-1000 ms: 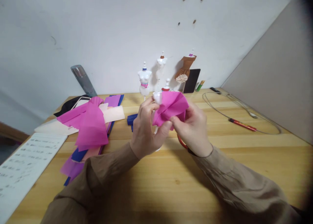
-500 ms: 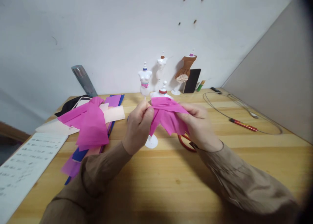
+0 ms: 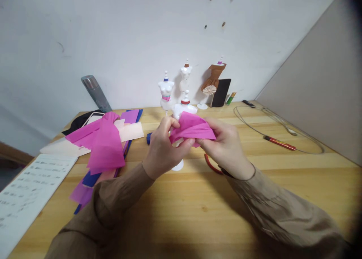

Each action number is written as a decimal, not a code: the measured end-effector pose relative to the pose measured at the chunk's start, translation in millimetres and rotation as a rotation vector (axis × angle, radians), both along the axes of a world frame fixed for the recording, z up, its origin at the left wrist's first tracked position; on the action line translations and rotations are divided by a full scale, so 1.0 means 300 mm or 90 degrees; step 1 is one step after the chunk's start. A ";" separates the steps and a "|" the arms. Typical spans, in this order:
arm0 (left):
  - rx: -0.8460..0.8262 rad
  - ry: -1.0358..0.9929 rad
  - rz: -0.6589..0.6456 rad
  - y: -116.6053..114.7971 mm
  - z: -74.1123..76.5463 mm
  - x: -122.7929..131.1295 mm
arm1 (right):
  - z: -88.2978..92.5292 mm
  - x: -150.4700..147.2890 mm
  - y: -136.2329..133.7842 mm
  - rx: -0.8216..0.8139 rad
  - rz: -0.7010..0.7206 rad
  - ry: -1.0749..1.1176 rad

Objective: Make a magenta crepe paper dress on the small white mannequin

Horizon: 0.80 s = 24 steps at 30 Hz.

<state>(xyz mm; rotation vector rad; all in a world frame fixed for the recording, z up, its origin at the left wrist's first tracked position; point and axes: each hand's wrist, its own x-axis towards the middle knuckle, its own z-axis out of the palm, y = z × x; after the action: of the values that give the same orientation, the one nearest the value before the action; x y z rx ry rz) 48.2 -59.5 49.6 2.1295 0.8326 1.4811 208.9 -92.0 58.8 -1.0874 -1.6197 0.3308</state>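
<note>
A piece of pink tissue paper (image 3: pixel 192 127) is pinched between both my hands over the middle of the wooden table (image 3: pixel 198 213). My left hand (image 3: pixel 161 149) grips its left edge with closed fingers. My right hand (image 3: pixel 226 145) holds the right side, thumb on top. Just behind the paper stands a small white mannequin (image 3: pixel 183 107) with a red collar; its round base (image 3: pixel 178 165) shows below my left hand. The paper lies against the mannequin's waist.
A pile of pink, purple and blue paper sheets (image 3: pixel 103 142) lies at left, with a printed sheet (image 3: pixel 25 195) nearer. Three more mannequins (image 3: pixel 166 91) stand at the wall, one in a brown dress (image 3: pixel 213 77). Red scissors (image 3: pixel 210 164) lie under my right hand. A wire loop and red tool (image 3: pixel 278 142) are at right.
The pink paper went from bunched up high to spread wide, and is now folded flatter and gathered against the mannequin. Both hands moved slightly closer together.
</note>
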 end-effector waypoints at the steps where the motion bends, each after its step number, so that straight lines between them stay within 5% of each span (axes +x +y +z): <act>1: 0.014 0.000 -0.003 0.006 -0.007 0.001 | 0.001 0.003 0.001 -0.019 0.013 0.026; 7: 0.052 0.019 -0.015 0.020 -0.013 -0.011 | 0.026 0.026 0.001 -0.059 0.036 0.109; 12: 0.089 0.058 -0.018 0.017 0.017 -0.027 | 0.063 0.081 -0.025 0.040 -0.024 -0.097; 18: 0.062 0.185 -0.080 0.028 0.081 -0.093 | 0.108 0.155 -0.047 0.015 0.168 -0.304; 24: 0.034 0.308 -0.137 -0.005 0.170 -0.166 | 0.136 0.157 -0.057 -0.052 0.171 -0.294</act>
<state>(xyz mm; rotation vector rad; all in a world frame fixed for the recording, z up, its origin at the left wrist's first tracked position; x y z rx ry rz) -1.5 -61.0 100.6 2.5716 0.6907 0.9009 256.0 -109.2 99.7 -1.0576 -2.1899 0.3404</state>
